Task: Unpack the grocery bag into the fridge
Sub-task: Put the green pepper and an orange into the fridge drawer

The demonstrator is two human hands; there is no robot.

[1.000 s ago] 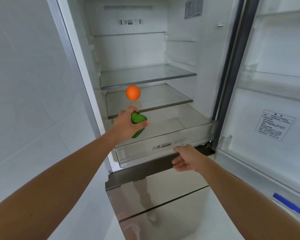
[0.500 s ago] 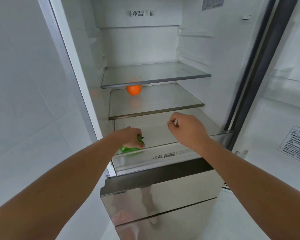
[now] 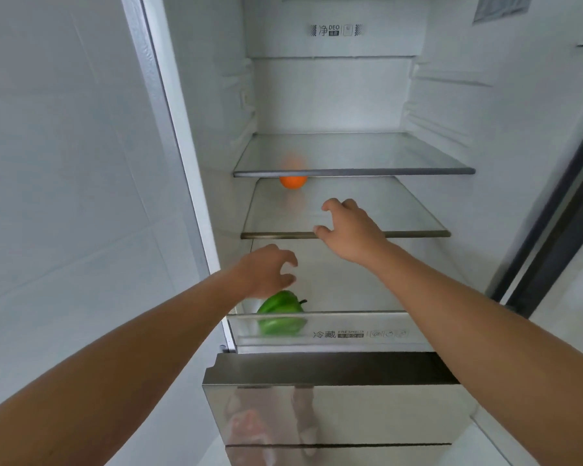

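Two items are stowed in the fridge (image 3: 334, 95). The orange (image 3: 293, 181) sits at the back left of the middle shelf (image 3: 418, 227), partly hidden by the upper shelf (image 3: 384, 171). The green pepper (image 3: 281, 306) lies in the clear drawer (image 3: 367, 334) at the bottom, at its left end, close behind the front wall. The grocery bag is out of view, so we cannot count what remains; we judge the unpacking begun and not shown finished.

The left hand (image 3: 266, 270) hovers just above the pepper, fingers loosely curled, gripping nothing. The right hand (image 3: 347, 230) is over the front edge of the middle shelf, fingers relaxed and apart, empty; its thumb appears to touch that edge, though we cannot confirm contact.

Writing: the label (image 3: 335, 30) on the back wall reads "净 DEO". The drawer front bears "冷藏"; the print beside it is too small to read. A sticker (image 3: 500, 6) at upper right is illegible.
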